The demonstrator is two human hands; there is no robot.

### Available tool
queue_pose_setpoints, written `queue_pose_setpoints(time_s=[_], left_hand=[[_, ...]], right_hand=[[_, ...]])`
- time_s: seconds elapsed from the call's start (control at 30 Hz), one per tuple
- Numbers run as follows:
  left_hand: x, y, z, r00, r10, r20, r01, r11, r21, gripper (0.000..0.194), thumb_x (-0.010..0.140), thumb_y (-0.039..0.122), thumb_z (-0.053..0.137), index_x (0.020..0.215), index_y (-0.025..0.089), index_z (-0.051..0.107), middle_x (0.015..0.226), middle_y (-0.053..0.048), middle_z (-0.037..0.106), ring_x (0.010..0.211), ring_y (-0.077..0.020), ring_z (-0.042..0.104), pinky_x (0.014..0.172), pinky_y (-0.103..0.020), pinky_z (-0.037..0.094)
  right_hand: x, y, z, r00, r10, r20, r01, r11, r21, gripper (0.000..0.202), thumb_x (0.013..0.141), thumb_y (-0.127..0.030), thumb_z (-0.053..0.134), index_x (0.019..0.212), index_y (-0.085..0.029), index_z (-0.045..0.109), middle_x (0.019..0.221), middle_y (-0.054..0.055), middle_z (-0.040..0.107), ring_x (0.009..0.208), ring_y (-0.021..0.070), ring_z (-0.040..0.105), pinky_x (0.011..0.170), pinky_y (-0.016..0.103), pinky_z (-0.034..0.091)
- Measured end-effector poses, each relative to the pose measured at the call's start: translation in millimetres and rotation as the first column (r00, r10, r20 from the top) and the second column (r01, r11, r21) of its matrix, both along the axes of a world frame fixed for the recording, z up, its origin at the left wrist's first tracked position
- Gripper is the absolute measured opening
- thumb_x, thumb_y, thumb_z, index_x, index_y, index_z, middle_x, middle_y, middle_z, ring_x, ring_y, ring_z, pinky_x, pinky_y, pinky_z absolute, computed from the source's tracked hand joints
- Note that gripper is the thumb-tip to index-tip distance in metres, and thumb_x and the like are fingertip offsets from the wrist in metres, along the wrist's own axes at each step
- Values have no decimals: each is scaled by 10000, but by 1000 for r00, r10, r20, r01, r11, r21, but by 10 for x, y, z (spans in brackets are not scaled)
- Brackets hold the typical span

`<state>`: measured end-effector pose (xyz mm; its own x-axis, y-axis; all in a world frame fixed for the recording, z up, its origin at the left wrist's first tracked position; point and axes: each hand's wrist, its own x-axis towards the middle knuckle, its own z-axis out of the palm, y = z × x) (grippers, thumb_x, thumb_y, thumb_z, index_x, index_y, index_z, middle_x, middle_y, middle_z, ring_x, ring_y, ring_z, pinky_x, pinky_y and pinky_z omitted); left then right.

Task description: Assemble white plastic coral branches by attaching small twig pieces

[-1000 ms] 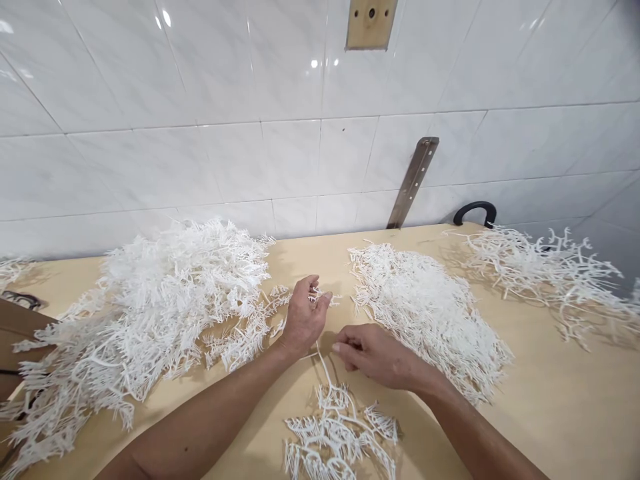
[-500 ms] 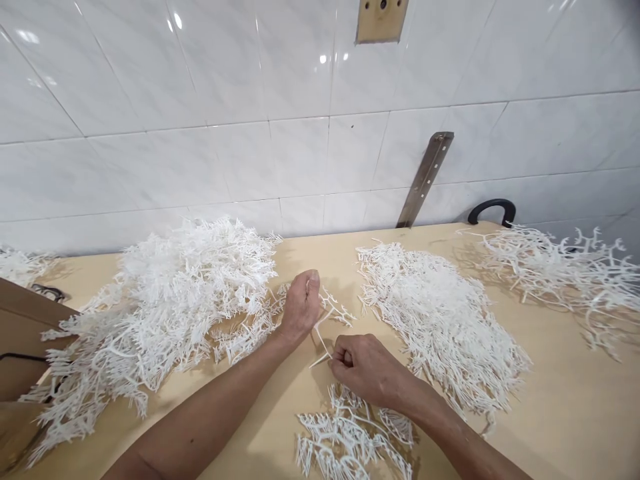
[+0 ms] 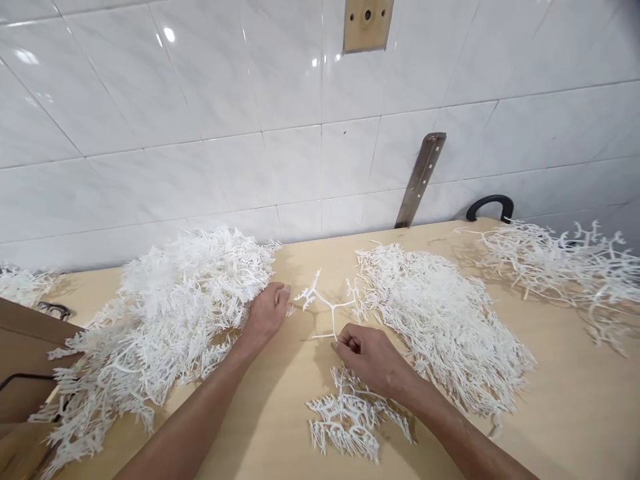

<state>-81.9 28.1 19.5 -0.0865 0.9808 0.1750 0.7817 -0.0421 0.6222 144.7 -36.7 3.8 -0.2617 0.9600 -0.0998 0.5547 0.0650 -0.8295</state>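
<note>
My right hand (image 3: 367, 353) pinches the lower end of a white branched plastic piece (image 3: 333, 305), whose forked arms spread up and outward. My left hand (image 3: 269, 310) is closed at the right edge of a big heap of white feathery pieces (image 3: 185, 300); a small white bit shows by its fingertips, and what it grips is too small to make out. To the right lies a second heap of thin white pieces (image 3: 445, 320). Below my right hand is a small cluster of white branched pieces (image 3: 350, 417).
More white branched pieces (image 3: 565, 267) lie at the right, near a black curved handle (image 3: 493, 200). A metal strip (image 3: 421, 180) leans on the tiled wall. A cardboard box (image 3: 30, 353) stands at the left on the wooden table (image 3: 565, 413).
My left hand has moved left, away from the branched piece, to the edge of the big heap. The piece in my right hand now shows whole and has turned.
</note>
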Motion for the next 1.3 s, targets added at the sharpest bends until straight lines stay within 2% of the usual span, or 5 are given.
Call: queue_pose_setpoints(time_s=[0.17,0.47,0.93,1.13,1.3], left_hand=[[161,-315,44,971,-197,132,163,959,230,314,940,385,480,960,183,720,886,-74,741,807,-199,666,755,-304,522],[532,-756,200,639,-425,641,652,742,-157,319,839,404,678,1054,170,706,958,-72,726,781,-181,651,659,-270,515],[496,-586,99,747,-158,645,151,986,67,354,880,462,618,1036,167,739,831,-42,708,700,-131,606,640,-237,499],[457,-562,201,824,-220,523,82,958,274,284,911,393,613,1061,192,746,895,-51,736,720,-135,642,669,-245,539],[384,-577,83,904,-389,178,221,781,584,213,918,228,614,1075,257,754,1132,-80,710,1043,-200,677,894,-337,578]], right_hand=[[-7,-34,93,974,4,-228,-1,1000,11,227,883,-364,548,729,-197,557,599,-46,501,515,93,432,486,217,351],[52,-31,170,924,-20,-382,60,994,92,286,894,-461,581,805,-192,619,654,-6,590,554,113,520,519,228,435],[182,54,149,806,-297,-512,362,932,28,379,871,-551,595,954,-183,640,676,-5,588,473,108,512,463,250,450],[171,76,81,847,-242,-472,243,968,-60,413,891,-573,549,907,-171,639,693,9,612,476,106,534,464,251,469],[215,143,-6,855,-245,-457,226,969,-96,390,883,-547,563,888,-167,649,773,39,660,521,114,567,477,259,494]])
